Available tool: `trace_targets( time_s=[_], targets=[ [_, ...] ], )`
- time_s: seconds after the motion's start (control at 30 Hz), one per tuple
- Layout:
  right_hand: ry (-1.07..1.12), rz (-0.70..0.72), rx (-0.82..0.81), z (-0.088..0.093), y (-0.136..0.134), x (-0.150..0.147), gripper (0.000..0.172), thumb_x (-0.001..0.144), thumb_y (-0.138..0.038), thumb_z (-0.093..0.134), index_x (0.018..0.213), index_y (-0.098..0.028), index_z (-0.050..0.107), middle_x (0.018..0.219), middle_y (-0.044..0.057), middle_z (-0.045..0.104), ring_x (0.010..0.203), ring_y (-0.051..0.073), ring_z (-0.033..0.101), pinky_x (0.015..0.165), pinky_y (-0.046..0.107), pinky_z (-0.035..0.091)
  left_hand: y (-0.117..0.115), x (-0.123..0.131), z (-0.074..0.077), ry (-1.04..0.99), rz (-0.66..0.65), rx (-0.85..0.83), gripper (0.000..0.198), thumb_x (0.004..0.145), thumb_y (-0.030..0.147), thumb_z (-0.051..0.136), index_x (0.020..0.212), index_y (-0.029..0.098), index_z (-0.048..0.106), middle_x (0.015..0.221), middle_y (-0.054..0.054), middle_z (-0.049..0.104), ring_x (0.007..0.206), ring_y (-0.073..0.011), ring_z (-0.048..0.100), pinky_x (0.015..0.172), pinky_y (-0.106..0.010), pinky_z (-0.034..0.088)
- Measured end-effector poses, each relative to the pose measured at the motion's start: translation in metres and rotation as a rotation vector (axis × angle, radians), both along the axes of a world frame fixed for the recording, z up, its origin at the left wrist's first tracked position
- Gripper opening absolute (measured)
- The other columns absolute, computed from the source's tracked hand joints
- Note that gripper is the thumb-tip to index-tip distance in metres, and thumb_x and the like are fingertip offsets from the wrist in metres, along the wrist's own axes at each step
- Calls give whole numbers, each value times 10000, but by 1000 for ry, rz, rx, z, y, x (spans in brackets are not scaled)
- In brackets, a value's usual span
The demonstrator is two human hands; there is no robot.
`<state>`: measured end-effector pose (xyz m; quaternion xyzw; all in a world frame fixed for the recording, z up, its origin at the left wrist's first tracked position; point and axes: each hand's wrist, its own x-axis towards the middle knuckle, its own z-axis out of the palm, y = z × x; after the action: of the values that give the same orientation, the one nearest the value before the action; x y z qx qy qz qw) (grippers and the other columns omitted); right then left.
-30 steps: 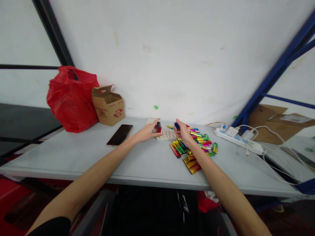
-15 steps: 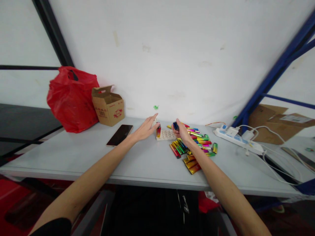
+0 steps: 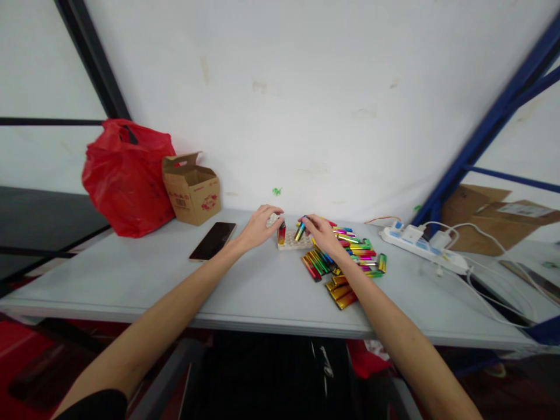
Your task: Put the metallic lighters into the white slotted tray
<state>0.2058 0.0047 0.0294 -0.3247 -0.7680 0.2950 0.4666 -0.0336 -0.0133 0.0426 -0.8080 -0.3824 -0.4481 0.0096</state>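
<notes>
A pale tray (image 3: 289,246) with rows of small holes lies on the table between my hands. One red and gold lighter (image 3: 281,234) stands upright at the tray's left end. My left hand (image 3: 258,226) is at that end with thumb and fingers apart, the thumb close to the standing lighter's top; whether they touch I cannot tell. Between the fingertips of my right hand (image 3: 320,234) is a blue and gold lighter (image 3: 300,229), tilted above the tray. Several shiny multicoloured lighters (image 3: 345,297) lie in a pile beside and beneath my right forearm.
A dark phone (image 3: 213,241) lies left of my left hand. Behind it stand an open cardboard box (image 3: 195,195) and a red plastic bag (image 3: 131,181). A white power strip (image 3: 424,249) with plugs and cables runs along the right side. The white wall (image 3: 306,116) borders the table's back.
My right hand has moved slightly left and turned, bringing the blue and gold lighter over the tray. My left hand's fingers have curled from a straighter pose.
</notes>
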Motion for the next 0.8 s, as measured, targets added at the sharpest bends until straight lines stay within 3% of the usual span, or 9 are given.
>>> trace_targets(
  time_s=[0.23,0.53,0.8],
  targets=[
    [123,66,-92,-4,-5,-2,400,883,-552,645,1076,-203,605,745,-11,652,661,138,601,643,267,490,2,1,-1,39,-47,17,253,939,454,635,966,213,709,952,-55,723,966,-222,629,903,-382,500],
    [227,122,-225,6,-13,-4,456,795,-594,728,1003,-218,576,746,-2,704,634,132,592,648,268,490,-3,6,1,101,-104,14,325,897,501,686,1040,210,707,1014,-80,693,1009,-242,608,913,-406,508],
    [227,71,-174,5,-12,-4,413,772,-556,769,875,-184,621,632,-35,615,578,112,550,585,240,430,-5,10,-1,123,-144,40,241,941,399,652,1076,210,716,1004,-75,670,1016,-232,601,919,-395,510]
  ],
)
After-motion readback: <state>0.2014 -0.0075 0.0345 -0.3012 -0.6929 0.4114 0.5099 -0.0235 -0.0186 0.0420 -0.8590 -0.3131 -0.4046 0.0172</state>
